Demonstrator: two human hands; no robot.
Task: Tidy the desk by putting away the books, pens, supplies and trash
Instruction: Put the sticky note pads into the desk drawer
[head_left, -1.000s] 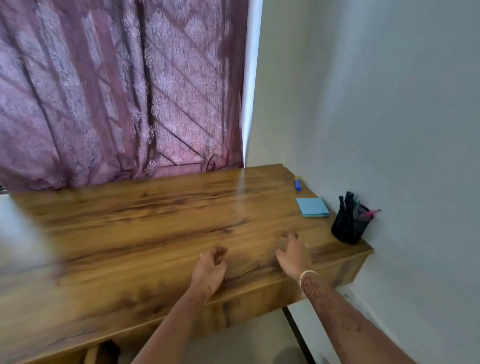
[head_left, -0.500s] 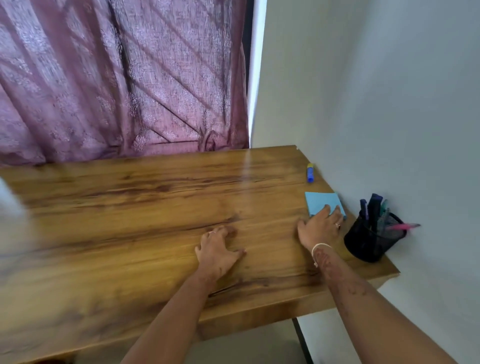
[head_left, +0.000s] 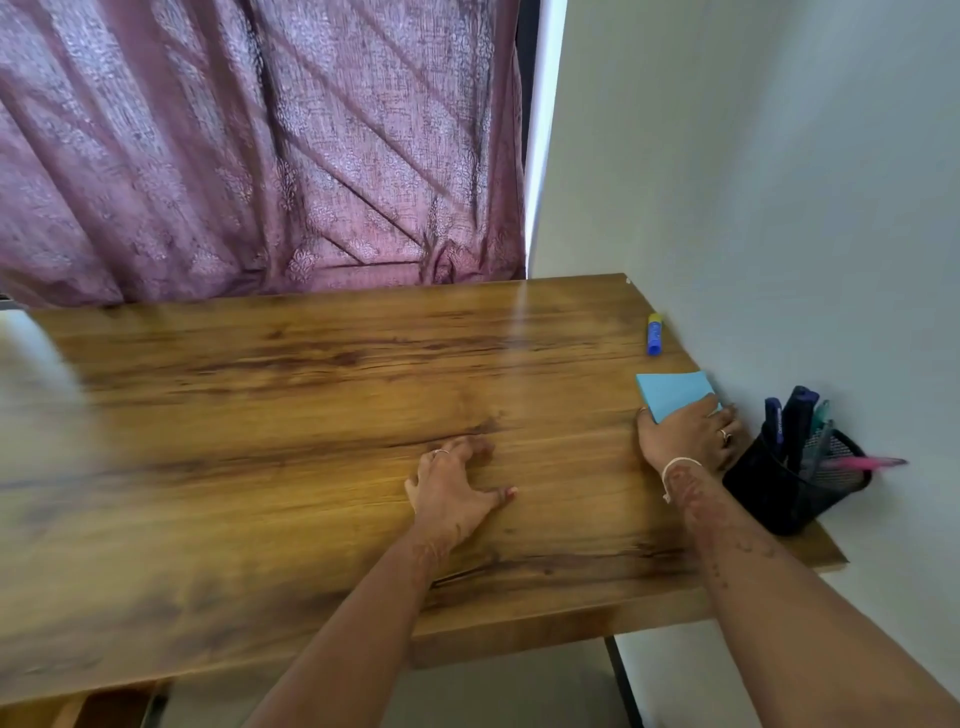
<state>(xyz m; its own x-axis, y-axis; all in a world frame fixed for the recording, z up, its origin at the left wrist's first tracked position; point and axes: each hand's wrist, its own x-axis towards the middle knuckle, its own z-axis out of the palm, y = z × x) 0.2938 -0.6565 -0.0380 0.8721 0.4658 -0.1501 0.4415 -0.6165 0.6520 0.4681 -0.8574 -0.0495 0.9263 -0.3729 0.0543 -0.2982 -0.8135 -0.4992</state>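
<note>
Across the left and middle of the wooden desk, nothing of the task's lies in view, with the purple curtain hanging behind its far edge. The left hand has moved forward from near the front edge and now rests flat on the wood, thumb and fingers spread and holding nothing, which looks like a brace for the reach. To the right, a blue marker with a yellow cap lies untouched beside the wall. Just in front of it, the blue sticky-note pad sits flat on the desk, well short of being put away. The real change is at the right hand. A second ago it hovered near the front edge, well apart from the pad. Now it covers the pad's near corner, thumb against its left side and fingers curled over its right side, clamping it from both sides. Farthest right, the black mesh pen holder stands against the wall just beside that hand, already holding several pens, including a pink pen that sticks out sideways. The pens thus seem done, and the pad is probably the supply being picked up next.
</note>
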